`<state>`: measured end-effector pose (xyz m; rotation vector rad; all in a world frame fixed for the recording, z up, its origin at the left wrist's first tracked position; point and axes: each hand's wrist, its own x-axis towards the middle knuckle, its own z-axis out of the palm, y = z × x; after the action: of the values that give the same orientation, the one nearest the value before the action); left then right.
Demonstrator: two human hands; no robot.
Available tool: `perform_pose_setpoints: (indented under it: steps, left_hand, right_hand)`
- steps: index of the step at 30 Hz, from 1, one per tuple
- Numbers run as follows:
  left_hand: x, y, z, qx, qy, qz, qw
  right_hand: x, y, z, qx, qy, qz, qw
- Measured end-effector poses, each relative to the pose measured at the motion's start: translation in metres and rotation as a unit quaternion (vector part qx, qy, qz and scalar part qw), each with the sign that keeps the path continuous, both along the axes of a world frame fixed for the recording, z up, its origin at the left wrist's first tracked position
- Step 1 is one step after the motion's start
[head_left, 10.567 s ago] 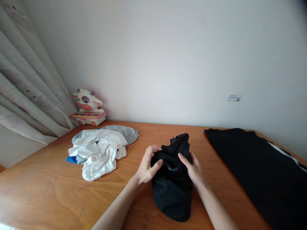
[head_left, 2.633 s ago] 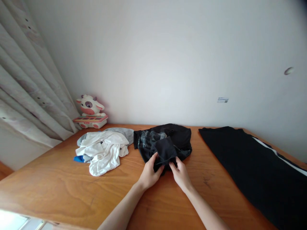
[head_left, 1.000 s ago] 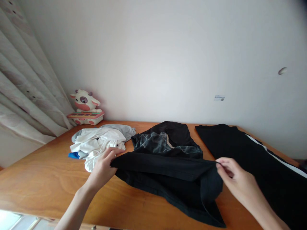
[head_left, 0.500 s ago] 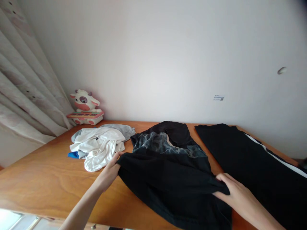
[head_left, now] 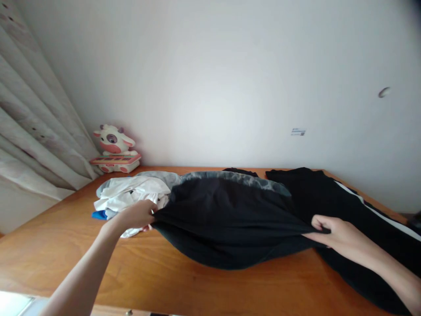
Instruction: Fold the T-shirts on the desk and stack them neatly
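Left hand (head_left: 140,214) and right hand (head_left: 330,233) pinch black garment (head_left: 230,219) edges; wall label (head_left: 297,131) print too small to read.

Single head-worn view, directed forward and down from above your left hand (head_left: 138,213) and right hand (head_left: 337,235), across the tabletop (head_left: 72,259) to the wall (head_left: 210,87).

Pale wall (head_left: 210,87) fills bkgd, brightest nr ctr, dimmer twd edges. 1 printed label (head_left: 298,132) low on it, R of ctr; 1 small oval fitting (head_left: 384,92) higher, far R. Pleated curtain (head_left: 36,131) w/ faint print hangs at L. Orange-brown wood-grain tabletop (head_left: 115,272) runs back to wall; 1 knob (head_left: 129,312) below front edge. Cow toy keyboard (head_left: 115,149) in back L corner.
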<state>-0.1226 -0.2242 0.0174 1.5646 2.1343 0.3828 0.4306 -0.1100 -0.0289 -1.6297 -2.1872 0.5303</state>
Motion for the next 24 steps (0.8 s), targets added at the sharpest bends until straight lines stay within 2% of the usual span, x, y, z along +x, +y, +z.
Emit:
perform_pose_setpoints:
  steps: [1,2,5,8,11,14,17,18,20,22,24]
  left_hand:
    - [0.002,-0.002,-0.006,-0.058,0.001,0.000,0.998]
    - [0.005,-0.004,-0.011,-0.066,-0.005,0.004,0.998]
    - [0.014,-0.007,-0.020,0.026,-0.084,0.006,0.996]
    - [0.019,-0.016,-0.019,0.070,-0.240,-0.019,0.968]
    - [0.019,-0.028,-0.017,0.063,-0.338,-0.061,0.937]
    - [0.016,-0.035,-0.020,0.033,-0.311,-0.080,0.947]
    - [0.016,-0.032,-0.028,0.091,-0.150,-0.001,0.984]
    - [0.017,-0.030,-0.029,0.134,-0.093,0.043,0.986]
    - [0.021,-0.027,-0.030,0.231,-0.031,0.132,0.964]
    - [0.025,-0.027,-0.026,0.303,-0.072,0.190,0.931]
    - [0.028,-0.029,-0.019,0.343,-0.184,0.204,0.898]
  right_hand:
    - [0.003,0.000,-0.006,-0.029,-0.012,0.023,0.999]
    - [0.004,0.000,-0.010,-0.050,-0.016,0.043,0.998]
    - [0.000,-0.003,-0.016,-0.074,0.014,0.089,0.993]
    - [0.000,-0.001,-0.017,-0.075,0.062,0.066,0.993]
    - [0.006,0.003,-0.021,-0.004,0.062,0.001,0.998]
    - [0.001,-0.005,-0.024,0.100,0.031,-0.018,0.994]
    - [-0.023,-0.028,-0.030,0.145,-0.009,0.049,0.988]
    - [-0.033,-0.037,-0.033,0.152,-0.036,0.064,0.986]
    - [-0.051,-0.051,-0.041,0.165,-0.098,0.067,0.979]
    - [-0.062,-0.058,-0.048,0.167,-0.134,0.060,0.975]
    - [-0.062,-0.058,-0.049,0.161,-0.111,0.063,0.979]
